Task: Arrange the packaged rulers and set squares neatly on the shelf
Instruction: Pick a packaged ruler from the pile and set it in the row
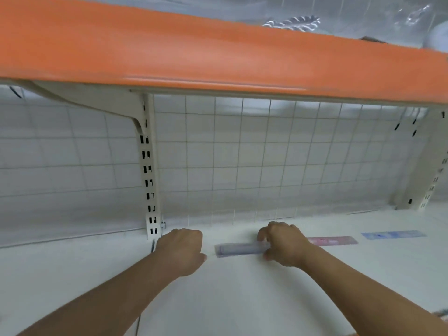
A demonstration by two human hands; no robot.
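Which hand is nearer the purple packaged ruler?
Right. The right hand grips the purple packaged ruler at its right end; the left hand sits just beyond its left end, not touching.

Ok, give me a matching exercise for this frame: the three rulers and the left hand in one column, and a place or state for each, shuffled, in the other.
Column one:
1. purple ruler
2. pink ruler
3. blue ruler
4. left hand

Column two:
A. farthest right on the shelf
B. holds nothing
C. gripped at one end by the right hand
D. lies between the other two rulers

Pairs: 1-C, 2-D, 3-A, 4-B.
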